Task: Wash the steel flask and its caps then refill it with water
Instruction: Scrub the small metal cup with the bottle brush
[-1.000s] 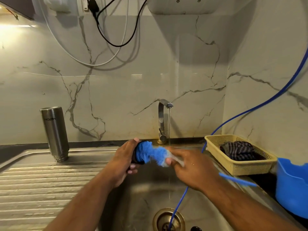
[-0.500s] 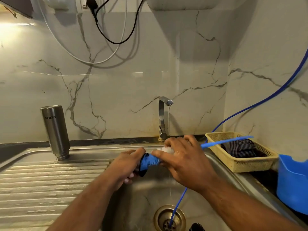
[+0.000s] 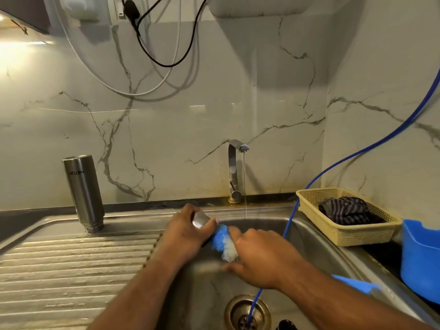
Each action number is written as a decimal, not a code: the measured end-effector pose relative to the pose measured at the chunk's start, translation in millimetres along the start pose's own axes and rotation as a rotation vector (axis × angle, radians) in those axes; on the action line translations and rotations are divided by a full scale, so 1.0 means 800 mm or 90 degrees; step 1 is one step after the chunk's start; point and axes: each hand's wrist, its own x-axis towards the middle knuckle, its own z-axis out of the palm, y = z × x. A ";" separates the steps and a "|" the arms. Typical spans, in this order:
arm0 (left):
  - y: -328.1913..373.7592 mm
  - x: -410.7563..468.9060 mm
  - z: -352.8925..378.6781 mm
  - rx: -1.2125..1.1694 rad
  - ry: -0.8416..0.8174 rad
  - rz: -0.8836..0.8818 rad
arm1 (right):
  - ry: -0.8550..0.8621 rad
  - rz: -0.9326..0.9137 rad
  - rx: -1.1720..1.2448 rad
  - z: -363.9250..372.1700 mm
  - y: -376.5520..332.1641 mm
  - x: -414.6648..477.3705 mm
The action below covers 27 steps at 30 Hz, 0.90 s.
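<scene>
**Scrubbing one flask cap in front of the tap**

Holds one steel cap (image 3: 201, 220) in the left hand (image 3: 188, 232), in front of the tap (image 3: 237, 170) and a little to its left, over the sink (image 3: 321, 248). Wraps fingers and thumb round it, with only a small shiny grey patch showing. Grips one brush (image 3: 223, 244) in the right hand (image 3: 259, 256), fingers curled tight, just in front of the tap. Pushes the fluffy blue and white bristles right up against the cap. Has the blue handle poking out behind the right wrist.

Has one steel flask (image 3: 83, 191) standing well to the left of the tap, on the ridged side of the sink. Stands upside down, mouth on the metal, screw rings at the bottom, letters on the side upside down too. Looks plain, grey and shiny, with no cap on.

Lets one thin stream of water fall from the tap, just behind the hands.

Counting the rest: one blue hose (image 3: 333, 163) coming from the right of the tap and going down into one drain hole (image 3: 247, 313) in front of it. One yellow basket (image 3: 345, 234) to the right of the tap, with one striped cloth (image 3: 345, 209) inside. One blue tub (image 3: 421, 263) farther right again.
</scene>
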 end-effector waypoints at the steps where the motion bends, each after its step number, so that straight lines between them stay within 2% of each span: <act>1: -0.002 0.003 -0.002 0.048 -0.022 0.005 | 0.015 -0.009 -0.015 -0.003 0.002 -0.001; 3: -0.005 0.010 -0.007 0.085 -0.085 0.010 | 0.033 -0.034 -0.029 -0.009 0.012 -0.001; 7: -0.010 0.015 -0.024 0.115 -0.237 0.098 | 0.049 -0.095 -0.040 -0.017 0.027 -0.001; 10: -0.007 0.012 -0.037 0.018 -0.328 0.123 | 0.029 -0.087 0.013 -0.016 0.042 0.001; 11: -0.003 0.011 -0.039 -0.071 -0.339 0.122 | 0.022 -0.078 0.102 -0.016 0.046 0.001; 13: 0.004 0.012 -0.040 -0.321 -0.368 0.104 | -0.005 -0.062 0.383 -0.015 0.048 -0.003; 15: 0.010 0.010 -0.037 -0.508 -0.384 0.074 | -0.049 -0.019 0.615 -0.012 0.039 -0.010; 17: 0.012 0.006 -0.028 -0.589 -0.360 0.044 | -0.072 0.012 0.699 -0.008 0.024 -0.013; 18: 0.012 0.005 -0.021 -0.595 -0.319 0.022 | -0.078 0.025 0.685 -0.006 0.018 -0.011; 20: 0.013 0.002 -0.006 -0.556 -0.178 -0.026 | -0.067 0.041 0.566 -0.002 0.013 -0.006; 23: 0.010 0.001 0.010 -0.368 0.017 0.000 | -0.017 0.022 0.381 0.004 0.009 -0.001; 25: 0.001 0.007 0.009 -0.192 0.070 0.084 | 0.028 -0.009 0.282 0.006 0.005 0.001; 27: -0.007 0.012 0.005 -0.057 0.050 0.121 | 0.080 -0.041 0.136 0.003 0.007 0.001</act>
